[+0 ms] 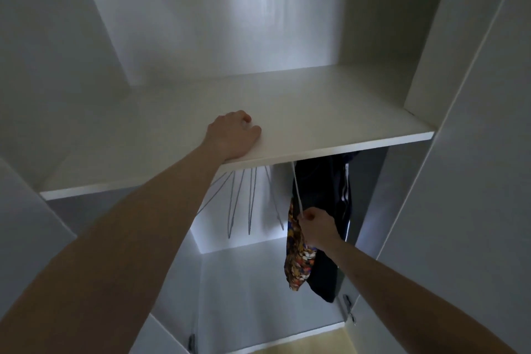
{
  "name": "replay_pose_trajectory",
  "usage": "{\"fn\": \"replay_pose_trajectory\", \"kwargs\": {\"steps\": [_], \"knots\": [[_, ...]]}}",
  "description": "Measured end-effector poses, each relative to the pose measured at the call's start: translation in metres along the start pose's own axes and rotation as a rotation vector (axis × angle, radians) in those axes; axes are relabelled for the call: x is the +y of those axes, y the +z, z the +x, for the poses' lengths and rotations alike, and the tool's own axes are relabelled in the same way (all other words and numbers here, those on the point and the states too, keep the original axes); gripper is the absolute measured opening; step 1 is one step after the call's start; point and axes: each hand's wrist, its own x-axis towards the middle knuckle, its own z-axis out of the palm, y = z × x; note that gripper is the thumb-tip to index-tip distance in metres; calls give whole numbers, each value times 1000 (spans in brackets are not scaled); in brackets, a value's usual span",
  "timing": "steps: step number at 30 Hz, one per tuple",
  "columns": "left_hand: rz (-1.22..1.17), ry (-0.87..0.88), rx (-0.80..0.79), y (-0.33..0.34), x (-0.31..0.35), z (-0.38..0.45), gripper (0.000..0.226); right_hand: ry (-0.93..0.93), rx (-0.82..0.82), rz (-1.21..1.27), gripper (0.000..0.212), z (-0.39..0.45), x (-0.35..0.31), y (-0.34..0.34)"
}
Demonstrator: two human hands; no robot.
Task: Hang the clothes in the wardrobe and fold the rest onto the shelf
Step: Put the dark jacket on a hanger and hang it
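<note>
Pale wooden floor [310,342] shows well below the grip, and a metal door hinge [349,309] sits just beneath it.

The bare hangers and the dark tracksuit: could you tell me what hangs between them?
In the head view, the patterned garment on a white hanger, pinched by the right hand.

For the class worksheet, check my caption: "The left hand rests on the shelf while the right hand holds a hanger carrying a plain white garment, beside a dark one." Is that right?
Not quite. The head view shows the garment on the hanger is multicoloured and patterned, not plain white. The rest stands: the left hand rests on the shelf, the right hand holds the hanger, and a dark garment hangs beside it.
</note>
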Motion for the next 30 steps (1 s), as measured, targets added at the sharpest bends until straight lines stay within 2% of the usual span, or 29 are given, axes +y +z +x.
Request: {"fn": "replay_pose_trajectory", "kwargs": {"steps": [7, 9, 13, 16, 20, 24, 27, 30], "knots": [[-74, 76, 33, 1, -2, -3, 48, 86, 79, 18, 16, -84, 15, -14], [-106, 197, 123, -4, 1, -13, 40, 88, 101, 3, 14, -111, 17, -19], [-283, 559, 422, -20, 10, -52, 32, 100, 132, -3, 14, -170, 26, -31], [-444, 727, 467, -12, 27, -103, 30, 130, 164, 64, 20, -223, 37, -42], [-637, 815, 351, 23, 39, -178, 32, 203, 144, 142, 16, -304, 57, -66], [-838, 601, 206, 66, 37, -242, 36, 281, 153, 142, 16, -393, 80, -90], [-808, 465, -62, 105, 42, -299, 46, 339, 181, 168, 17, -464, 103, -98], [-646, 542, -434, 141, 56, -365, 48, 378, 230, 192, 20, -542, 130, -101]]}}
